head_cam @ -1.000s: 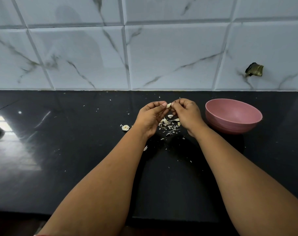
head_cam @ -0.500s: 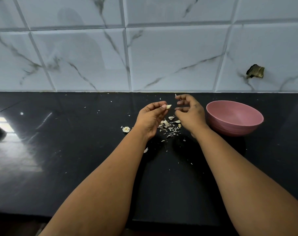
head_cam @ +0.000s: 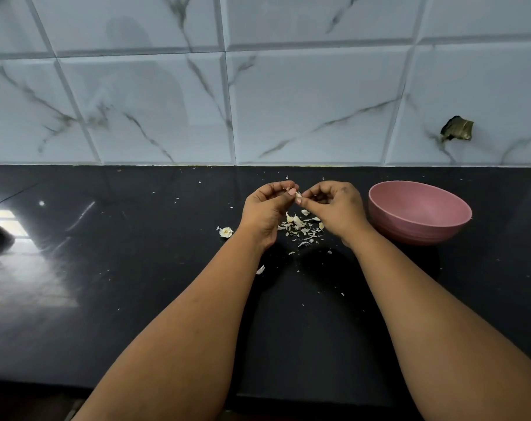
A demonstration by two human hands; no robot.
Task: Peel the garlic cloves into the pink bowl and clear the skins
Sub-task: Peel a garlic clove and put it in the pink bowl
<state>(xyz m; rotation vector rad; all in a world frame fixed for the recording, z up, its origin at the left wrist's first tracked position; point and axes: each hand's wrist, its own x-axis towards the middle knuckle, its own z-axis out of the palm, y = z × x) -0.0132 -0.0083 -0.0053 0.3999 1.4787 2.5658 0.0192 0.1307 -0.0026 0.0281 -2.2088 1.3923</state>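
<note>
Both hands are raised just above the black desk (head_cam: 136, 299), meeting at the centre of the work area. The left hand (head_cam: 265, 211) has its fingers (head_cam: 291, 192) curled, pinching a garlic clove (head_cam: 298, 194) between thumb and fingertips. The right hand (head_cam: 334, 208) meets it from the 3 o'clock side, fingers curled, thumb and forefinger pinching the same clove. The clove is small and mostly covered; whether skin remains on it cannot be told.

Directly below the hands, at their 6 o'clock, a loose pile of skins (head_cam: 300, 227) lies on the desk, with finer flakes scattered around it. A separate pale garlic piece (head_cam: 226, 232) rests at the 9 o'clock side of the pile, near the left wrist.

The pink bowl (head_cam: 419, 212) stands upright on the desk at 3 o'clock from the right hand, just beside it but not touching. Its visible interior shows no cloves.

A marbled tile wall (head_cam: 288, 101) rises at 12 o'clock behind the desk.
</note>
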